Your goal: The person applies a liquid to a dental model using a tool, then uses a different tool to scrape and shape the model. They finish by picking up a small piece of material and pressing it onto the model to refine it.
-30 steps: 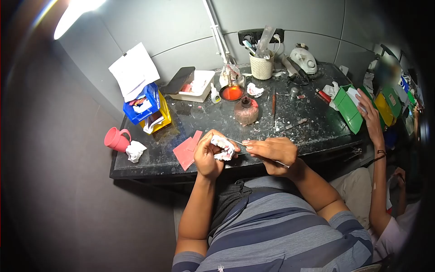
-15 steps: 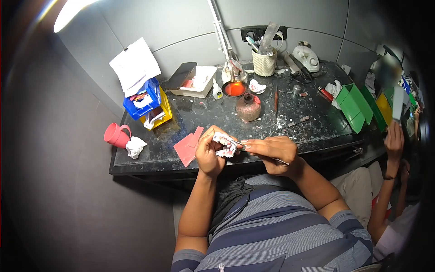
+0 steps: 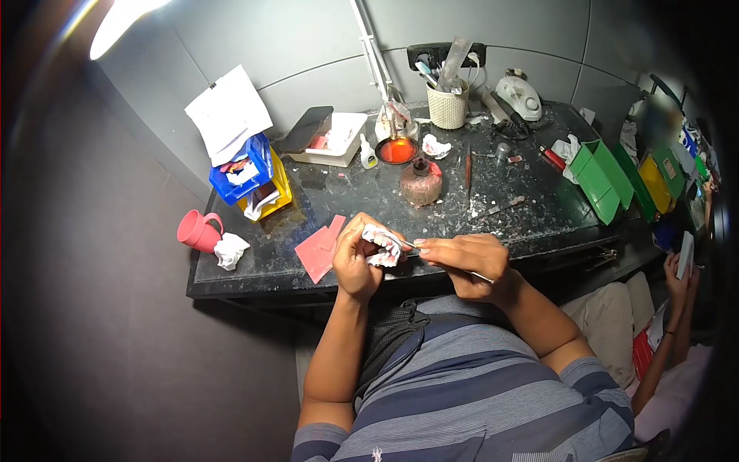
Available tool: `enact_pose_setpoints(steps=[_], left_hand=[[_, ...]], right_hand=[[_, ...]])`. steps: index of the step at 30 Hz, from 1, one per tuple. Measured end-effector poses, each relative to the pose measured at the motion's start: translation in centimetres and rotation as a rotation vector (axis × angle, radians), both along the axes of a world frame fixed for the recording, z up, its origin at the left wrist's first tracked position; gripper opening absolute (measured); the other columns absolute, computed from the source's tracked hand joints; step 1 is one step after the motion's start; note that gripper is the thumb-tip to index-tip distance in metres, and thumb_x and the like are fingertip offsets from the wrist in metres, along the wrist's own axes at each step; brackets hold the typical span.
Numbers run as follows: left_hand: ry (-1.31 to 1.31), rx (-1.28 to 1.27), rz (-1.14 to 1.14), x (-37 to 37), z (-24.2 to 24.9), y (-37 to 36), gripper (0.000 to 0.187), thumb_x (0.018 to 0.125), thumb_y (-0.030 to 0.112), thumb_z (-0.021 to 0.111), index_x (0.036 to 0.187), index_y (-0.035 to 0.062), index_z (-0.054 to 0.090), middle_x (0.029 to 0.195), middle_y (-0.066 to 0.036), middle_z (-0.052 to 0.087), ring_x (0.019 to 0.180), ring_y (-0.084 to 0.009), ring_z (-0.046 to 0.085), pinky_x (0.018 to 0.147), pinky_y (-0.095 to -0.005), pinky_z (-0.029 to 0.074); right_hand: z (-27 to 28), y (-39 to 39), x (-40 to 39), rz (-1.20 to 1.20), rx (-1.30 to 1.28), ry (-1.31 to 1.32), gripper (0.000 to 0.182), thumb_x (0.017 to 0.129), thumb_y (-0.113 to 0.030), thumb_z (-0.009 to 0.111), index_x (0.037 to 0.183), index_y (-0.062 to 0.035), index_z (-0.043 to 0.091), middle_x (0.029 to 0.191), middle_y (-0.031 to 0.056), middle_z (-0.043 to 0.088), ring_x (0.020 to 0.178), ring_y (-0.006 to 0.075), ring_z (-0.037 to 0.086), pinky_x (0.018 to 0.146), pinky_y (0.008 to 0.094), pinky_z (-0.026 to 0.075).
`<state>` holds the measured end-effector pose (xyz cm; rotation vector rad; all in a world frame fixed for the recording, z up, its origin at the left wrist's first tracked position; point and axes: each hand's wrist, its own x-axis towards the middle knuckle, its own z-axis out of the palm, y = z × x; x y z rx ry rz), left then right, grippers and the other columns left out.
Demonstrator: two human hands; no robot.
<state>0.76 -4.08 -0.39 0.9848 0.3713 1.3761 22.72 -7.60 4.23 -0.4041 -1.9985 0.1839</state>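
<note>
My left hand [image 3: 355,266] is closed around a white plaster dental cast [image 3: 382,254] with a curved row of teeth and some pink on it. Between the fingers of my right hand [image 3: 471,260] is a slim metal carving tool [image 3: 482,277]. Its tip reaches the right side of the cast; whether it touches cannot be made out. Pink wax sheets [image 3: 313,254] lie on the bench just left of my left hand. Beyond the cast stands a round, reddish-stained bottle like a spirit burner [image 3: 421,187].
The dark bench [image 3: 308,202] carries a pink mug [image 3: 198,231], blue bin [image 3: 245,183], white box [image 3: 339,146], orange-red dish [image 3: 398,150], pen-like tool [image 3: 468,171] and green bin [image 3: 599,185]. At right, a co-worker's hands [image 3: 679,281] hold a pale flat object.
My right hand has shifted very slightly right with the carving tool; my left hand stays put. The co-worker's hands and pale object have moved lower.
</note>
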Motion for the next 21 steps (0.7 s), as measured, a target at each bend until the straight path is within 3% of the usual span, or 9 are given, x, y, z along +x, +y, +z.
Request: enact_pose_setpoints(steps=[11,21], left_hand=[[-0.018,-0.007,-0.041,-0.37,-0.37,0.16,0.038,0.106,0.03,0.029,0.095,0.0013,0.05,0.082,-0.029,0.068,0.069,-0.0353,0.068,0.065,-0.0423,0.058],[-0.005,0.002,0.007,-0.09,-0.26,0.04,0.038,0.106,0.032,0.03,0.097,0.0011,0.05,0.082,-0.032,0.067,0.067,-0.0346,0.065,0.065,-0.0421,0.056]], right_hand=[[0.07,0.3,0.06,-0.007,0.053,0.001,0.043,0.071,0.012,0.065,0.112,0.0022,0.071,0.109,0.0212,0.074,0.087,0.028,0.076,0.068,0.0316,0.06],[0.01,-0.12,-0.32,-0.011,0.022,0.032,0.032,0.077,0.009,0.07,0.108,0.0019,0.072,0.106,0.0209,0.075,0.084,0.0282,0.076,0.067,0.0318,0.06]])
